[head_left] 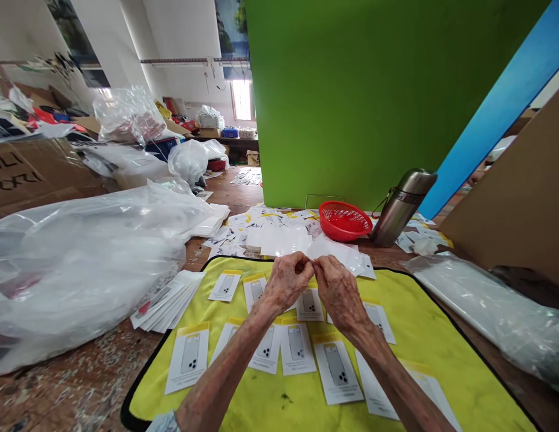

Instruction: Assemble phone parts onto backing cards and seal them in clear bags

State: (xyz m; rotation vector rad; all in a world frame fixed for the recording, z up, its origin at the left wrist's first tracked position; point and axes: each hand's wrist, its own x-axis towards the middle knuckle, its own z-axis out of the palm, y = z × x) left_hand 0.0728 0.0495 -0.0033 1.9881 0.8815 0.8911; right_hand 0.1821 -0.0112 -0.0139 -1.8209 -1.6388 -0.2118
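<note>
My left hand (287, 279) and my right hand (338, 289) meet above the far part of a yellow cloth (261, 408) with a black edge. Both are closed in a pinch, their fingertips nearly touching. What lies between them is too small or hidden to make out. Below and around the hands, several white cards with a yellow top strip and a phone-back picture lie on the cloth, among them a card (189, 357) on the left and another card (337, 367) in the middle. My forearms hide some cards. Just beyond the hands are white sheets (284, 240).
A red plastic basket (344, 223) and a leaning steel thermos (403, 210) stand behind the cloth, before a green panel (342, 108). Left are a stack of cards (169, 303) and a large clear plastic bag (81, 258). A plastic-wrapped bundle (490, 312) lies right.
</note>
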